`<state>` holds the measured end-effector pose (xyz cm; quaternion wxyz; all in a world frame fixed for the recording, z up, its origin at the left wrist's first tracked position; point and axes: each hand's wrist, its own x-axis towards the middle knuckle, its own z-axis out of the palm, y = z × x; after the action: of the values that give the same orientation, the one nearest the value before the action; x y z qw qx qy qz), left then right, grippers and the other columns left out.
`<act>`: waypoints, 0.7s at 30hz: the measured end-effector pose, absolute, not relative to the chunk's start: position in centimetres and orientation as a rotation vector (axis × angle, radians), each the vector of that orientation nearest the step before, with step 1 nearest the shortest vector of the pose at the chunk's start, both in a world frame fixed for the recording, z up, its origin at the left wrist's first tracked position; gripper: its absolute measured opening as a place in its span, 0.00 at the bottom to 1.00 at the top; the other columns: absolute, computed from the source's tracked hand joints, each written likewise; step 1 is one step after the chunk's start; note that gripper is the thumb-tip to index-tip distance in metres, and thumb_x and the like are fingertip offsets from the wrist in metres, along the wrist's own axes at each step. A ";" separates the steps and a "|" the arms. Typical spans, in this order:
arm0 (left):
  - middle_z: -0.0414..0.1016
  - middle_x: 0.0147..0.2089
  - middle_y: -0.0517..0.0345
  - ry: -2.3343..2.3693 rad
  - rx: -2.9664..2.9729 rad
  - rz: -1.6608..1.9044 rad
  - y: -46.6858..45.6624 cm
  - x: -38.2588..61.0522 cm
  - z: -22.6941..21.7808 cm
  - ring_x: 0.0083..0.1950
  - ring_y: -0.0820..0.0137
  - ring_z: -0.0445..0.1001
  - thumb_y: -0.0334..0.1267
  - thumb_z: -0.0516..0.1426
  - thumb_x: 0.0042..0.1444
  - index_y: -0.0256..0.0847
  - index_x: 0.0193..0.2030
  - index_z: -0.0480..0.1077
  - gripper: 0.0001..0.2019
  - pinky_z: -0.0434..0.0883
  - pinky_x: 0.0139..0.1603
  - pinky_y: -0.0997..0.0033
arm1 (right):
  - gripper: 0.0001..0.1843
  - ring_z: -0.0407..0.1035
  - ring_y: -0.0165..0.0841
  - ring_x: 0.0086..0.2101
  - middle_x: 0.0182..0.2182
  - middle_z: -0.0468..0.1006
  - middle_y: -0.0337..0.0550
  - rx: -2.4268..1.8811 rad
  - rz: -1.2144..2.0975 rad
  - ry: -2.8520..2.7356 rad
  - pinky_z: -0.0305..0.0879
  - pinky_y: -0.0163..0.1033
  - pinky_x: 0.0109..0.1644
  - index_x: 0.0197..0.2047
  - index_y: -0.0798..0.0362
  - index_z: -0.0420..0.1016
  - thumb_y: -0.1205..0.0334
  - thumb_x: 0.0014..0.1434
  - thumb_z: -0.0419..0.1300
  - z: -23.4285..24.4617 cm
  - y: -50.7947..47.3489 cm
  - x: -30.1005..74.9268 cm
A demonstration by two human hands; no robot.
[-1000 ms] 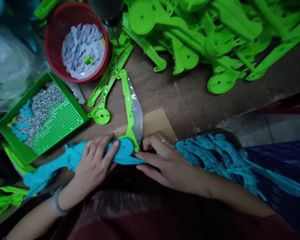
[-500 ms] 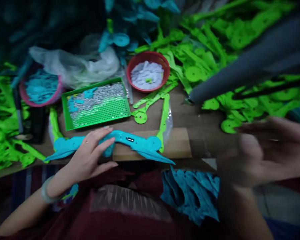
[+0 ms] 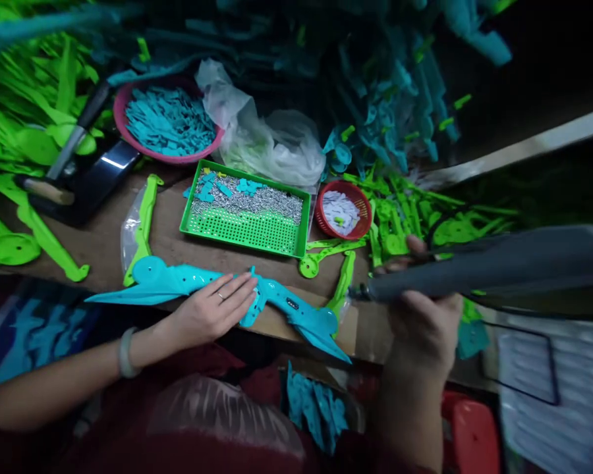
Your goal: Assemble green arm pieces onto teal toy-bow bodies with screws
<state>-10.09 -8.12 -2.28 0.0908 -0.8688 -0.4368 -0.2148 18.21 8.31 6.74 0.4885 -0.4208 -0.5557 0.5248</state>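
Note:
A blue plastic toy bow [image 3: 197, 280] with curved bright green end arms [image 3: 343, 283] lies along the table's near edge. Flat across its middle rests my left hand [image 3: 225, 306], fingers straight and together, pressing on the part. My right hand [image 3: 427, 322] is wrapped round a grey electric screwdriver [image 3: 425, 280], held almost level. Its tip points left and is close to the bow's right green arm; whether they touch I cannot tell. Part of a brown cardboard piece [image 3: 346, 332] shows under the bow's right side.
Beyond the bow stands a green tray [image 3: 247, 240] of small metal screws and blue bits. A pink basin [image 3: 121, 122] holds blue pieces; a red basket [image 3: 368, 210] holds white ones. A hammer [image 3: 64, 161] lies left. Green parts [image 3: 34, 85] pile up on both sides.
My right hand has moved left and closed on the screwdriver, whose tip is now lower and nearer the bow. My left hand stays on the bow, now nearer its centre. The view has shifted.

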 end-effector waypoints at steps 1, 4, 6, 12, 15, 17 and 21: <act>0.71 0.62 0.37 -1.286 -2.550 -0.641 -8.1 -10.0 -2.3 0.64 0.53 0.70 0.28 0.49 0.66 0.26 0.58 0.69 0.17 0.72 0.60 0.55 | 0.25 0.68 0.31 0.28 0.27 0.73 0.38 -0.977 1.326 -1.377 0.70 0.37 0.31 0.43 0.48 0.80 0.58 0.37 0.72 7.1 8.5 17.6; 0.72 0.61 0.36 -1.313 -2.520 -0.638 -8.2 -9.3 -2.4 0.62 0.51 0.72 0.31 0.50 0.67 0.25 0.56 0.70 0.16 0.74 0.58 0.55 | 0.25 0.64 0.29 0.26 0.25 0.66 0.35 -0.835 1.445 -1.398 0.67 0.35 0.29 0.44 0.48 0.79 0.59 0.39 0.70 8.3 9.6 14.3; 0.70 0.62 0.33 -1.383 -2.526 -0.644 -8.3 -8.8 -2.5 0.63 0.48 0.70 0.35 0.51 0.67 0.27 0.57 0.69 0.17 0.73 0.59 0.50 | 0.25 0.65 0.29 0.27 0.25 0.67 0.34 -0.770 1.374 -1.428 0.69 0.36 0.33 0.46 0.45 0.76 0.62 0.41 0.69 8.5 10.4 10.8; 0.68 0.64 0.34 -1.361 -2.544 -0.629 -9.0 -7.9 -2.9 0.66 0.50 0.67 0.33 0.52 0.66 0.24 0.60 0.68 0.19 0.69 0.64 0.50 | 0.16 0.59 0.27 0.17 0.18 0.60 0.26 -0.589 1.152 -1.490 0.63 0.35 0.25 0.47 0.40 0.64 0.54 0.57 0.61 3.9 10.9 -0.4; 0.69 0.64 0.37 -1.395 -2.533 -0.655 -9.2 -7.9 -2.9 0.66 0.52 0.68 0.33 0.50 0.66 0.24 0.61 0.68 0.20 0.67 0.66 0.53 | 0.09 0.58 0.25 0.15 0.17 0.58 0.26 -0.495 1.272 -1.508 0.60 0.33 0.21 0.42 0.44 0.65 0.55 0.59 0.59 1.2 10.5 -3.3; 0.70 0.64 0.37 -1.396 -2.511 -0.713 -9.3 -8.0 -3.0 0.65 0.53 0.69 0.34 0.51 0.66 0.25 0.61 0.68 0.20 0.67 0.66 0.54 | 0.07 0.59 0.25 0.16 0.17 0.60 0.26 -0.433 1.313 -1.509 0.60 0.33 0.21 0.39 0.45 0.65 0.57 0.59 0.60 0.2 10.5 -4.0; 0.70 0.64 0.37 -1.390 -2.504 -0.788 -9.2 -8.1 -3.6 0.66 0.53 0.68 0.36 0.51 0.66 0.25 0.61 0.69 0.21 0.67 0.67 0.55 | 0.10 0.57 0.25 0.16 0.17 0.61 0.25 -0.418 1.307 -1.490 0.60 0.32 0.20 0.43 0.43 0.63 0.60 0.59 0.59 -0.6 10.9 -4.1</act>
<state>-8.12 -9.22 -3.63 0.0854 -0.8399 -0.4664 -0.2642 -4.12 10.92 -0.59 0.5295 -0.1751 -0.6239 0.5474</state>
